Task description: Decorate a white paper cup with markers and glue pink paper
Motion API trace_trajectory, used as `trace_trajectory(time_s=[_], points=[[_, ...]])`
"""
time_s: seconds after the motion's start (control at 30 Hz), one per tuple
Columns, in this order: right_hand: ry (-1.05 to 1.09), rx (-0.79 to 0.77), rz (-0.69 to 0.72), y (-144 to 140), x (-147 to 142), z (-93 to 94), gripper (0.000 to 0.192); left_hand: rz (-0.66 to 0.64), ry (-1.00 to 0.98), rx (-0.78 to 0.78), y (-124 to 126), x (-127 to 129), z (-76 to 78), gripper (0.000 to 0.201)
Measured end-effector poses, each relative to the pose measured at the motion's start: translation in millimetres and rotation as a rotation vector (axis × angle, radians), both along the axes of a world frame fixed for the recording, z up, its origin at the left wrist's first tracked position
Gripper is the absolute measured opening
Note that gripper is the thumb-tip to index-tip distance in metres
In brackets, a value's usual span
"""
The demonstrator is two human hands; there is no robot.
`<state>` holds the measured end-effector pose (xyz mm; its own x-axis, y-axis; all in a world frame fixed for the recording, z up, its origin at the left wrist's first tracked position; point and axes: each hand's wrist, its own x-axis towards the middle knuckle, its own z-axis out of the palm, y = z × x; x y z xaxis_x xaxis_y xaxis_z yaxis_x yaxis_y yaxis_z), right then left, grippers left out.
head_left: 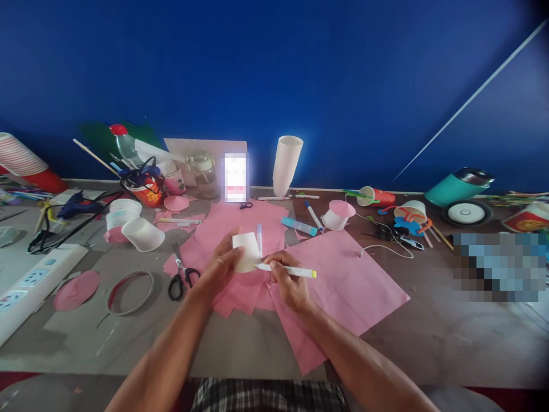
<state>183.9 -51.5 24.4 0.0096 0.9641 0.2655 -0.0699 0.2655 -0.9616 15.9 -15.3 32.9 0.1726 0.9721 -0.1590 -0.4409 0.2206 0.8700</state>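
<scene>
Plaid cloth over my lap (pixel 266 396) shows at the bottom edge of the frame. Above it, at the centre, my left hand (pixel 221 264) closes its grip around a white paper cup (pixel 246 252) tipped on its side. My right hand (pixel 288 281) pinches a white marker with a yellow cap (pixel 291 270), its tip touching the cup. Both hands are over pink paper sheets (pixel 343 274) on the desk (pixel 429 337). Black scissors (pixel 182 274) lie just left of my left hand.
</scene>
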Motion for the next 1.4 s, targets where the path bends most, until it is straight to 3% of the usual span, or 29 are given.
trace_trajectory(time_s=[0.2,0.5,0.77,0.9,0.97,1.13,1.4], points=[[0.139,-0.048,0.028,1,0,-5.5,0.022,-0.014,-0.016,0.005,0,-1,-1.2,0.068],[-0.004,0.006,0.007,0,1,-3.4,0.019,-0.011,0.001,-0.011,-1,0,1.9,0.067],[0.133,0.047,-0.171,3,-3,-4.3,0.026,-0.021,-0.042,-0.009,0,-1,-1.5,0.067],[0.051,0.032,-0.238,4,-4,-7.4,0.022,0.009,-0.061,-0.012,1,-2,-3.4,0.068],[-0.071,0.086,-0.190,3,-3,-10.5,0.022,0.019,-0.069,-0.009,2,-2,-4.7,0.067],[-0.401,0.385,-0.099,1,-4,-13.2,0.041,-0.003,-0.094,-0.015,3,-4,-7.3,0.063],[-0.524,0.577,-0.124,2,-1,-18.9,0.046,-0.059,-0.053,0.014,0,-1,-5.2,0.055]])
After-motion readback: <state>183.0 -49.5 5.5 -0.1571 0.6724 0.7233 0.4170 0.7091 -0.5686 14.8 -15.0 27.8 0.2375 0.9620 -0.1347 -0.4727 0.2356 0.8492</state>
